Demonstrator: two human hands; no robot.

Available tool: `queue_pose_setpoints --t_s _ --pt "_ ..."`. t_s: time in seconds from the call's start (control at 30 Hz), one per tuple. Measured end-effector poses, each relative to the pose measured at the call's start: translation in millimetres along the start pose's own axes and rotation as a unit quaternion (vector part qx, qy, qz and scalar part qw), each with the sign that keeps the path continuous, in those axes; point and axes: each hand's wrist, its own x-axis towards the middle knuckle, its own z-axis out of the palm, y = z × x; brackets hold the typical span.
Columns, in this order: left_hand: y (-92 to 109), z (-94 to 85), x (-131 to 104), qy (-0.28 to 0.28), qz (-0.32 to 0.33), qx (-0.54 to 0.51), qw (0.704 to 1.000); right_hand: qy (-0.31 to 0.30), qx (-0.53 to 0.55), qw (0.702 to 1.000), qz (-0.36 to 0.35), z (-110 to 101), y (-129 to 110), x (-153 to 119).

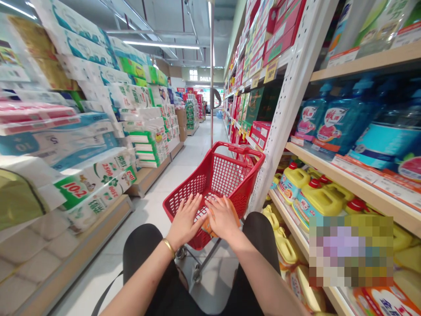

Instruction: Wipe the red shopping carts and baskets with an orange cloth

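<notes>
Over the near rim of a red plastic shopping cart [194, 188], my left hand [187, 220] is stretched out flat with its fingers apart. A gold bangle [169, 247] circles that wrist. Beside it, my right hand [223, 217] lies with extended fingers over an orange item [207, 227], which looks like a soft packet. The item shows on both sides of the right hand, but its middle is covered, so its exact kind is unclear. The left thumb reaches close to the packet; whether it touches cannot be made out.
On the right, shelves hold blue pump bottles [342, 116] and yellow jugs [315, 197]; a white perforated post [283, 105] stands close to the cart. Stacked tissue packs [95, 188] line the left. A tiled aisle [200, 136] and an upright metal pole [212, 79] lie ahead.
</notes>
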Motion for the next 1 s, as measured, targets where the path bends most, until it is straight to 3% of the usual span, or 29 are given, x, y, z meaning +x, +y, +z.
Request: queue_pose_setpoints --t_s 0.2,0.3,0.43,0.5,0.73,0.83,1.0 --pt "6.1 9.7 9.2 0.011 -0.044 0.007 0.999 0.026 -0.037 0.993 0.107 -18.9 50.0 33.5" --pt "6.1 12.5 13.4 0.015 -0.046 0.006 0.999 0.02 -0.038 0.994 0.103 -8.7 39.2 29.7" --pt "2.5 11.1 12.4 0.011 -0.034 0.003 0.999 0.009 -0.018 0.999 0.031 9.6 8.7 8.5" --pt "0.2 9.2 11.0 0.007 -0.034 0.001 0.999 0.002 -0.013 1.0 0.011 9.0 9.7 5.7" --pt "-2.4 7.5 11.8 -0.001 -0.045 -0.003 0.999 0.031 -0.033 0.99 0.135 -16.8 66.8 38.5" --pt "-6.0 9.7 12.7 0.003 -0.055 -0.01 0.998 0.025 -0.031 0.99 0.134 -7.1 50.8 35.2" --pt "-24.0 9.3 9.4 -0.001 -0.044 -0.005 0.999 0.017 0.008 0.999 0.036 23.5 -13.8 2.7"
